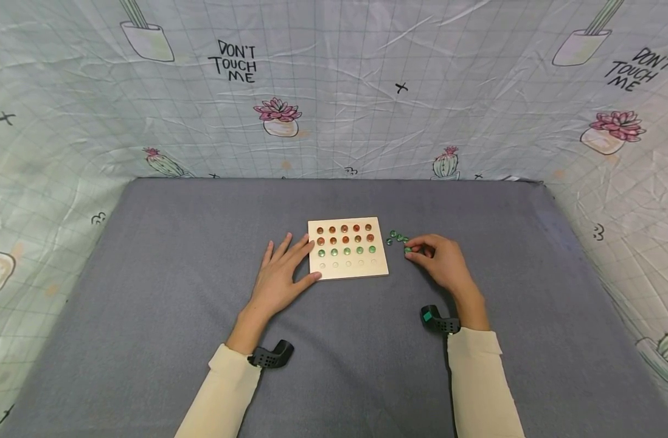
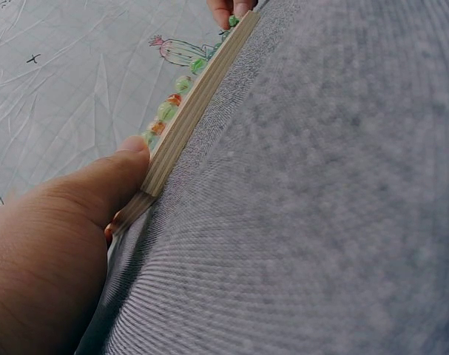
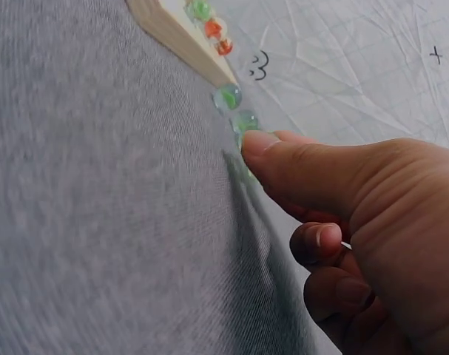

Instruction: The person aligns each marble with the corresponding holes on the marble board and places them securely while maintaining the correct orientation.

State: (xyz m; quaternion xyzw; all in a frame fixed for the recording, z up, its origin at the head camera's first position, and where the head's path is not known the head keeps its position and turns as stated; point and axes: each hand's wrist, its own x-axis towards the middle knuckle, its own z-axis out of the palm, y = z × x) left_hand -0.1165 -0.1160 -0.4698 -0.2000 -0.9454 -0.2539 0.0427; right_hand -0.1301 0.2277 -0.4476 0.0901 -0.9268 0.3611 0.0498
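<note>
A pale wooden board (image 1: 348,273) with rows of round hollows lies on the grey cloth. Its two far rows hold orange marbles (image 1: 344,239), the third row holds green marbles (image 1: 347,250), and the front row shows bare hollows. My left hand (image 1: 278,281) rests at the board's left edge, fingers spread and thumb on the near corner. Right of the board, thumb and forefinger of my right hand (image 1: 439,258) pinch a green marble (image 1: 407,249). Several loose green marbles (image 1: 393,233) lie between that hand and the board; in the right wrist view the thumb partly hides them.
Grey cloth (image 1: 164,292) covers the table all round the board. A white patterned sheet (image 1: 345,73) hangs behind the table and at both sides. Black wrist cameras (image 1: 272,354) are strapped on both wrists.
</note>
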